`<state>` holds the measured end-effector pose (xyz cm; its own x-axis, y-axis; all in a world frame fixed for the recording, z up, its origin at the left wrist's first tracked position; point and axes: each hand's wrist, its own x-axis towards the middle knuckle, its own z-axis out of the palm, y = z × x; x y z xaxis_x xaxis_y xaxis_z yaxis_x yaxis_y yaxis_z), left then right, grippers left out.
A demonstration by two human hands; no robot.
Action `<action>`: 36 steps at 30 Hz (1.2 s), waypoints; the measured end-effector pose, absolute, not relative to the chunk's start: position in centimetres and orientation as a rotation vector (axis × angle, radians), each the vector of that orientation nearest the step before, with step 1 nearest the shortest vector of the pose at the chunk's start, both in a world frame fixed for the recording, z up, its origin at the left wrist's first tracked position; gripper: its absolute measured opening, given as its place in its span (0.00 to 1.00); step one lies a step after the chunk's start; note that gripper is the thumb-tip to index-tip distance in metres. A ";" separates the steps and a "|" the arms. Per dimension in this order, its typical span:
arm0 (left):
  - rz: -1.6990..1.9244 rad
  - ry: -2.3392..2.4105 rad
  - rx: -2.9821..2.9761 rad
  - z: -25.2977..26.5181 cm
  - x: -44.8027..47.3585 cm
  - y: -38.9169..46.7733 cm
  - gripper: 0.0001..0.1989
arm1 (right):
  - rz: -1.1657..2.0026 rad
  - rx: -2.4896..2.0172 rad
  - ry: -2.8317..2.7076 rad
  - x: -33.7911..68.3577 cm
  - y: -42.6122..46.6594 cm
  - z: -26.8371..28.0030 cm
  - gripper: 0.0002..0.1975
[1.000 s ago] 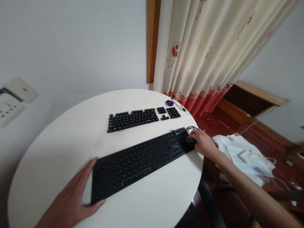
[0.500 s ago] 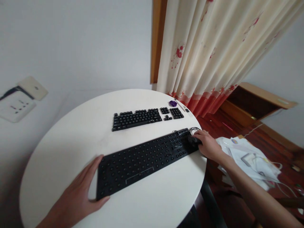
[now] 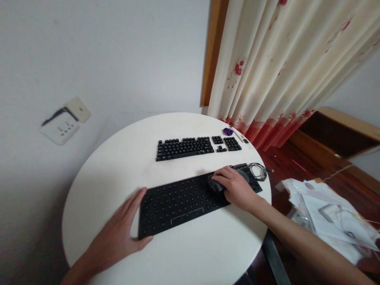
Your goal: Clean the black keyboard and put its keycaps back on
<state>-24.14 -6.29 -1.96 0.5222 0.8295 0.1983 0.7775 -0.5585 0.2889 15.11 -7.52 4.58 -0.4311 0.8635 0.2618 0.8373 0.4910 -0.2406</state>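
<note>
A black keyboard (image 3: 178, 204) with its keycaps off lies slanted across the white round table (image 3: 97, 190), bare switches showing. My left hand (image 3: 114, 233) grips its left end, fingertips at the far corner and thumb at the near one. My right hand (image 3: 237, 188) is closed round what looks like a black brush (image 3: 216, 184), its dark end down on the switches right of the middle. A greyish rounded part shows behind that hand; I cannot tell whether it belongs to the brush. Behind the keyboard, the loose black keycaps (image 3: 184, 148) are laid out in keyboard order.
A coiled black cable (image 3: 259, 172) lies by the keyboard's right end. A purple crumpled thing (image 3: 227, 131) and a thin pale tool (image 3: 237, 135) lie at the table's far right edge. Papers and white bags (image 3: 323, 213) stand beyond the table, near the curtain (image 3: 261, 71).
My right hand has moved left along the keyboard with the brush, from its right end towards the middle. My left hand keeps its grip. The view has shifted left.
</note>
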 end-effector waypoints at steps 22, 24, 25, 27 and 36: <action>0.434 1.379 2.456 -1.0 -23.8 -7.2 0.59 | -0.109 -2.058 -2.162 17.5 -7.3 3.9 0.14; 0.432 1.367 2.448 -0.9 -23.8 -7.2 0.60 | -0.059 -1.985 -2.214 13.5 -7.3 3.6 0.16; 0.430 1.363 2.445 -0.8 -23.8 -7.2 0.60 | -0.045 -1.951 -2.224 11.5 -7.4 3.5 0.17; 0.430 1.360 2.438 -0.7 -23.7 -7.3 0.61 | 0.055 -1.821 -2.279 7.6 -7.5 3.5 0.19; 0.517 1.309 2.449 -0.9 -23.8 -7.5 0.63 | 0.046 -1.016 -2.771 -4.1 -8.4 3.4 0.08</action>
<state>-23.79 -7.50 -0.90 0.5158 0.8407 0.1649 0.7265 -0.5312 0.4358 -4.14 -8.39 3.44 -0.7471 0.6435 0.1666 0.6376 0.7646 -0.0940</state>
